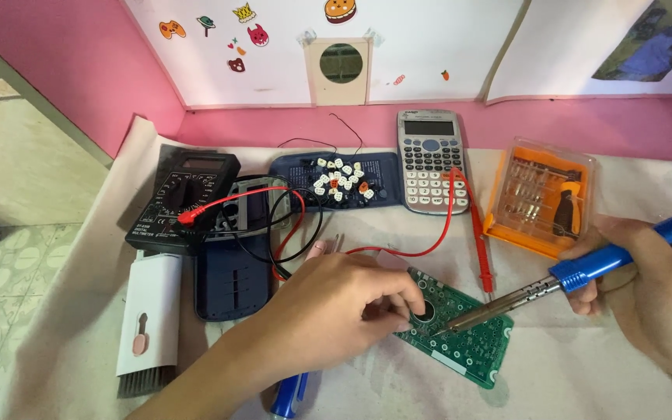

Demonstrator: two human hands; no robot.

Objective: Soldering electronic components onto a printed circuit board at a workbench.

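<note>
A green circuit board (464, 330) lies on the white sheet in front of me. My left hand (336, 307) rests with curled fingers at the board's left edge, fingertips pinched near a thin wire; what they hold is too small to tell. My right hand (647, 276) grips a blue-handled soldering iron (577, 272), whose metal tip touches the board near a round black part (424, 311).
A black multimeter (184, 194) with red and black leads sits at the left, next to a dark blue casing (231, 280). A keypad shell with loose keys (340, 180), a grey calculator (432, 159), an orange screwdriver kit (538, 194) and a white brush tool (148, 319) surround the board.
</note>
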